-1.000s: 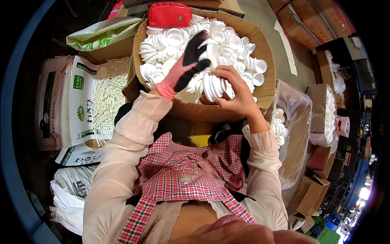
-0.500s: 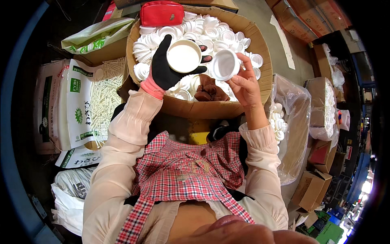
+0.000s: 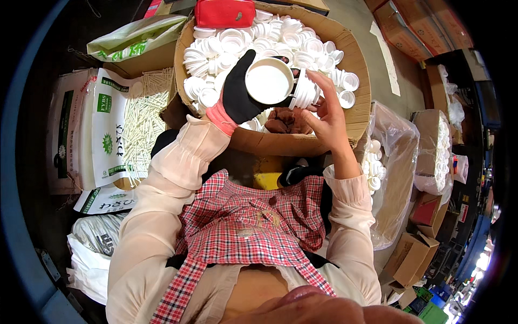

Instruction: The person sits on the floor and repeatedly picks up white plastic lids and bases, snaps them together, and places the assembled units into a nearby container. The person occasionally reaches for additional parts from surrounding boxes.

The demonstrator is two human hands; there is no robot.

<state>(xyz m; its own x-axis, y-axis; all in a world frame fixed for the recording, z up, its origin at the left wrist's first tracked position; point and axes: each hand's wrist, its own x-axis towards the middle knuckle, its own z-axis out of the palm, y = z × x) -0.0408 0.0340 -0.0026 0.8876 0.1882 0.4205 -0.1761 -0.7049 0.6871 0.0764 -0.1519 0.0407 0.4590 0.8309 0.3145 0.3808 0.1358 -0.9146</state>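
Stacked cardboard boxes (image 3: pixel 421 29) stand on the floor beyond your big carton (image 3: pixel 259 144). Above it, your gloved left hand (image 3: pixel 240 92) is closed around a round white dish (image 3: pixel 270 81), its open face toward you. Your bare right hand (image 3: pixel 330 110) grips a ribbed white stack (image 3: pixel 305 90) just beside it, long axis running sideways. Half a second ago, the stack's open mouth faced you, farther from the dish. Brown cloth (image 3: pixel 286 121) lies below.

Green labels (image 3: pixel 104 102) and black characters (image 3: pixel 120 142) mark the white sack (image 3: pixel 111 127).
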